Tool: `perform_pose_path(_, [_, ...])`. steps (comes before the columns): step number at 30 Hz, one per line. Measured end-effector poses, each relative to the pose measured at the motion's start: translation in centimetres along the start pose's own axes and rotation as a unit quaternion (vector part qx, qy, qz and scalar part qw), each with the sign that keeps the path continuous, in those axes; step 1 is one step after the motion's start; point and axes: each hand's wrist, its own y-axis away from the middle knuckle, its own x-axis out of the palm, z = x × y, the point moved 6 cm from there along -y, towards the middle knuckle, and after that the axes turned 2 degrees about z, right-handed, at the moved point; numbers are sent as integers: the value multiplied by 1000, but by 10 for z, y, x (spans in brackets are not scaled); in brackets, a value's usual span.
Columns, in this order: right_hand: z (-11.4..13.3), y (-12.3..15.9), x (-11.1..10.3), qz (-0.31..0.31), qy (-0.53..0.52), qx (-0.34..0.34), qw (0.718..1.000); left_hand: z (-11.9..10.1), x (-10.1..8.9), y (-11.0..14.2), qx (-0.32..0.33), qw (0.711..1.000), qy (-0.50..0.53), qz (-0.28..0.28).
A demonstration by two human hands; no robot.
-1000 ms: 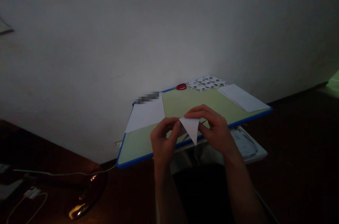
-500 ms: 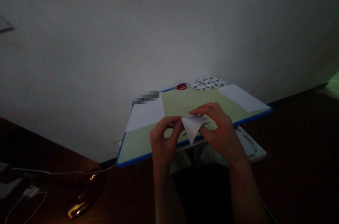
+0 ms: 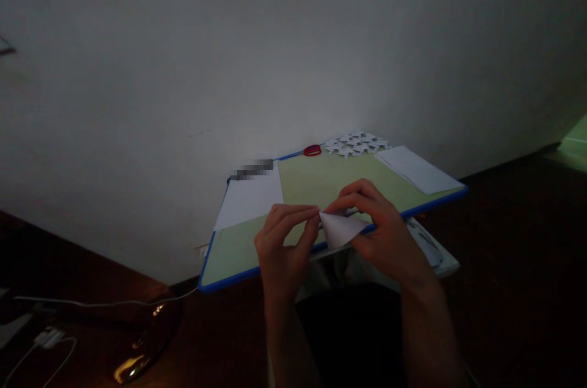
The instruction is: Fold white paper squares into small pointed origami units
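A folded piece of white paper (image 3: 340,230) is held between my two hands, above the near edge of the table (image 3: 312,183). My left hand (image 3: 285,241) pinches its upper left corner between thumb and fingertips. My right hand (image 3: 378,229) grips it from the right, with fingers along the top edge and the thumb low on that side. The paper's broad face is toward me and tapers up to the left pinch. Part of its far side is hidden behind the right fingers.
Several folded white paper pieces (image 3: 356,143) lie at the back against the wall, beside red-handled scissors (image 3: 312,150). White sheets lie at left (image 3: 252,195) and right (image 3: 419,169). Under the table's right side is a shelf (image 3: 435,253). A white cable (image 3: 105,303) runs at lower left.
The paper has turned between my hands: its downward point has swung away and a wider face now slants to the right. The right fingers have shifted along its top edge.
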Motion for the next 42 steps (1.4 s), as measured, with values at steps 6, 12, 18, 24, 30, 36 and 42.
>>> perform_pose_path(6, [3,-1,1,-7,-19,-1,1000,-4,0,-1,18,1000,-11,4])
perform_pose_path(12, [3,-1,1,3,-31,-2,1000,-3,1,1,6,1000,10,14])
perform_pose_path(18, [1,-1,2,20,-41,-3,999,-4,1,2,9,1000,6,28])
perform_pose_path(24, [1,0,3,26,-42,-5,999,-3,2,2,4,1000,-6,21])
perform_pose_path(30, [5,3,-2,13,-1,-33,999,15,0,8,-112,990,73,-33])
perform_pose_path(36, [0,-2,1,-10,-62,-38,997,31,10,12,-200,965,163,-49])
perform_pose_path(42, [-12,-4,3,-88,-62,5,994,49,17,14,-220,957,186,-25])
